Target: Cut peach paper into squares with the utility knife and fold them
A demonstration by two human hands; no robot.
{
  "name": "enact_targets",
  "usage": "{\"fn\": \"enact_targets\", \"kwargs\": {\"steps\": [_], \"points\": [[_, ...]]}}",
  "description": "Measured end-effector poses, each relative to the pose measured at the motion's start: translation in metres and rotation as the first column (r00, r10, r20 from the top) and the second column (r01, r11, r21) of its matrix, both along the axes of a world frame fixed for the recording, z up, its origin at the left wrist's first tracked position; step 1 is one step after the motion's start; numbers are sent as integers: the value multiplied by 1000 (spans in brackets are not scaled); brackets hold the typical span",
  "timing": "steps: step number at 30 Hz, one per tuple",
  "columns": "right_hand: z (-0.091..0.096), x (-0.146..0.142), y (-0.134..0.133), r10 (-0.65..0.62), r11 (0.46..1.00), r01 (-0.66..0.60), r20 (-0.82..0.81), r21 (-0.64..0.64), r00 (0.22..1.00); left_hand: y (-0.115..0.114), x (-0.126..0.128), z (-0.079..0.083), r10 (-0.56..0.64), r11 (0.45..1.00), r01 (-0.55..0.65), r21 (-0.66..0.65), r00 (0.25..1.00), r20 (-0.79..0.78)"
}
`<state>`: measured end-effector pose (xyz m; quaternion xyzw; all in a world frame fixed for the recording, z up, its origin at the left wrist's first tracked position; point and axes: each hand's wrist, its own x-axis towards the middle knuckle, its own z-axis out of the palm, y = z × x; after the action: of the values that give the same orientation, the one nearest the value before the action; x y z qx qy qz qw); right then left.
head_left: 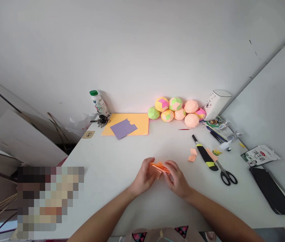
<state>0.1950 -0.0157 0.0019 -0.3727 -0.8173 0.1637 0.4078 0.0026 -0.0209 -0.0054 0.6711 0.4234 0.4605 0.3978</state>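
Observation:
Orange folded paper pieces are held between my two hands, low over the middle of the white table. My left hand grips their left end, its fingers curled round the edge. On the other side my right hand pinches the right end with thumb and fingers. A paler orange flap hangs below the pieces between the hands. How many pieces there are, I cannot make out. Two small orange paper bits lie to the right of my right hand.
A black-and-yellow utility knife and scissors lie to the right. Behind stand several paper balls. Purple paper rests on a yellow sheet near a bottle. A black phone-like slab lies far right.

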Motion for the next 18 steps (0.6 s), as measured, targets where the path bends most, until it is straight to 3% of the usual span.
{"fn": "enact_targets", "kwargs": {"steps": [4,13,18], "points": [[-2,1,0,19,1000,-19,9,5,1000,0,0,1,-50,998,50,36,999,0],[-10,-3,-2,86,995,-82,78,-60,993,-3,9,9,-1,964,56,-259,979,205],[-10,-4,-4,110,990,-101,95,-96,989,-2,10,4,107,971,-83,-225,989,97]]}}
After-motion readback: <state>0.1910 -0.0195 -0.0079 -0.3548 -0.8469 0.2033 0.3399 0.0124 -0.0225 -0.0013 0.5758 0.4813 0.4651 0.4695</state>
